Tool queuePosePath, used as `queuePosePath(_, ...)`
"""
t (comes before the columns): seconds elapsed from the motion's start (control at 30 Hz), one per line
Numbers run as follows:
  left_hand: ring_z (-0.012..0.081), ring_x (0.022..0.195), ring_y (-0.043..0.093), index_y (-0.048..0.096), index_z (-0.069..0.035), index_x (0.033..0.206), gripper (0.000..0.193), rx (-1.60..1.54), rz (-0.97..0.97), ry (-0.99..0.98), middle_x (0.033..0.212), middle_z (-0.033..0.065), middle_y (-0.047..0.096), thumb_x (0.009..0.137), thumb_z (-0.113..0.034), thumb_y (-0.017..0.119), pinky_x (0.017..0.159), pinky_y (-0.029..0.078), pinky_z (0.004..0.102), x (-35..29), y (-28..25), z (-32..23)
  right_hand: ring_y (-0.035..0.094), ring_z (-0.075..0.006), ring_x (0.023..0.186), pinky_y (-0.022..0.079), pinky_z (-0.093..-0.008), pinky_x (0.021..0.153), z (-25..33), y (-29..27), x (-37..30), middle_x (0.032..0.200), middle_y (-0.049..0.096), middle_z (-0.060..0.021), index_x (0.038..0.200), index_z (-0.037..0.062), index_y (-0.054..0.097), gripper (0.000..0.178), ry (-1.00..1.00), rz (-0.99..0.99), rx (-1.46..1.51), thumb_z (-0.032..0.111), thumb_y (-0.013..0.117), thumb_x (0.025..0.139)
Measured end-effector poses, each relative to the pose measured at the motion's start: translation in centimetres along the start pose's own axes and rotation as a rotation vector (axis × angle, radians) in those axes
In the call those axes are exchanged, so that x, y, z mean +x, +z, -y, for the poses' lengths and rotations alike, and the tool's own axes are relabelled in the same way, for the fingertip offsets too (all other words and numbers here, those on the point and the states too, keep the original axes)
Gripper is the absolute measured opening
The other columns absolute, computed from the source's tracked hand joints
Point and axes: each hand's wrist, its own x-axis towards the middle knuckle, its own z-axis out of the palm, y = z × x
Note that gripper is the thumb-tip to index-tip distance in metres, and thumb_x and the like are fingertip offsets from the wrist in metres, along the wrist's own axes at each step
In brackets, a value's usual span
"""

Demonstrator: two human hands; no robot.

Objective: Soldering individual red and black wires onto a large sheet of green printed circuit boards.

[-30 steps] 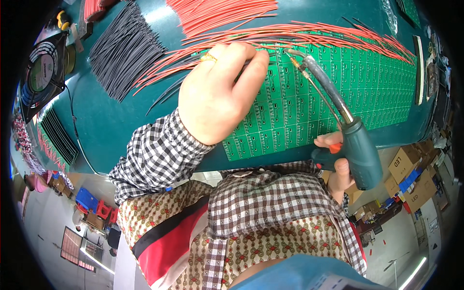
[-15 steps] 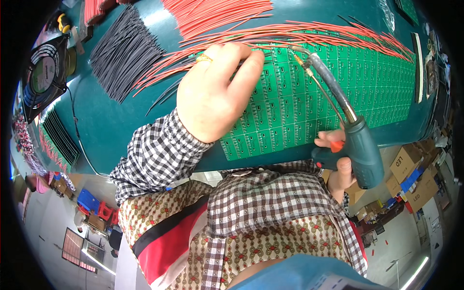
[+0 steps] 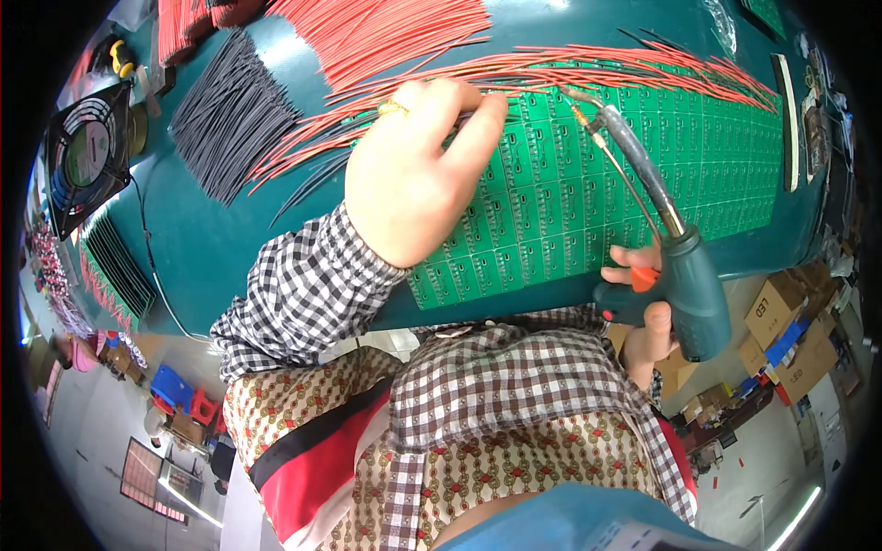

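My left hand (image 3: 413, 170) is closed in a pinch over the upper left of a green circuit board panel (image 3: 560, 211). Its fingertips hold a thin wire, mostly hidden behind the fingers. My right hand (image 3: 649, 317) grips a dark green soldering gun (image 3: 691, 294) with a red trigger, near the table's front edge. The gun's metal tube and thin feed pipe reach up and left over the panel. Its tip is just right of my left fingertips. Loose red wires (image 3: 643, 66) and a few black ones lie across the panel's far edge.
Behind my left hand lie a black wire bundle (image 3: 230, 115) and a red wire bundle (image 3: 386, 37). A small fan (image 3: 89, 158) stands at the table's left, its cable (image 3: 145, 234) trailing forward. A stack of wired boards (image 3: 118, 266) sits at the left edge. Cardboard boxes (image 3: 781, 317) are beyond the right side.
The soldering gun's tip has shifted slightly right and down. My left hand has moved a little to the right, still pinched. The panel and wires have shifted slightly left in view.
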Motion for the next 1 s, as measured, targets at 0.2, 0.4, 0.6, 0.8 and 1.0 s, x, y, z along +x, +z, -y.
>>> queuePosePath(0.2, 0.0220, 0.073, 0.058, 0.064, -0.001, 0.092, 0.028, -0.088, -0.043, -0.032, 0.083, 0.0080, 0.058, 0.065, 0.006, 0.065, 0.063, 0.048, 0.0303, 0.13, -0.10, -0.19, 0.063, -0.0277, 0.077, 0.056, -0.0373, 0.065, -0.13, 0.16, -0.38, 0.088, 0.059, -0.0188, 0.110, -0.0128, 0.049, 0.069, 0.005, 0.001, 0.028, 0.049, 0.058, 0.081)
queuePosePath(0.4, 0.0206, 0.071, 0.053, 0.061, -0.001, 0.095, 0.032, -0.041, -0.032, 0.035, 0.087, 0.0067, 0.054, 0.064, -0.006, 0.058, 0.060, 0.046, 0.0294, -0.16, 0.23, 0.09, 0.062, -0.0271, 0.076, 0.053, -0.0374, 0.068, -0.16, -0.52, -0.28, 0.082, 0.059, -0.0166, 0.099, -0.0095, 0.053, 0.058, 0.046, 0.100, 0.030, 0.045, 0.061, 0.080)
queuePosePath(0.6, 0.0205, 0.072, 0.053, 0.061, -0.001, 0.094, 0.031, -0.042, -0.039, 0.032, 0.085, 0.0065, 0.053, 0.063, -0.005, 0.058, 0.061, 0.045, 0.0286, -0.09, 0.37, 0.25, 0.062, -0.0260, 0.074, 0.052, -0.0374, 0.069, 0.14, -0.26, -0.25, 0.080, 0.058, -0.0148, 0.094, -0.0079, 0.054, 0.054, 0.061, 0.106, 0.022, 0.044, 0.061, 0.080)
queuePosePath(0.8, 0.0203, 0.073, 0.053, 0.060, -0.003, 0.092, 0.030, -0.065, -0.058, 0.023, 0.083, 0.0055, 0.053, 0.062, -0.004, 0.058, 0.063, 0.046, 0.0285, 0.19, 0.49, 0.12, 0.061, -0.0252, 0.075, 0.052, -0.0371, 0.069, 0.28, -0.48, -0.08, 0.082, 0.058, -0.0141, 0.095, -0.0073, 0.053, 0.053, 0.058, 0.123, 0.001, 0.043, 0.061, 0.080)
queuePosePath(1.0, 0.0202, 0.074, 0.053, 0.060, -0.004, 0.091, 0.030, -0.059, -0.045, 0.005, 0.082, 0.0048, 0.053, 0.061, -0.004, 0.058, 0.064, 0.047, 0.0283, 0.08, 0.35, 0.24, 0.061, -0.0253, 0.075, 0.052, -0.0374, 0.069, -0.12, -0.16, -0.29, 0.082, 0.057, -0.0131, 0.095, -0.0071, 0.053, 0.053, 0.057, 0.119, 0.022, 0.043, 0.062, 0.080)
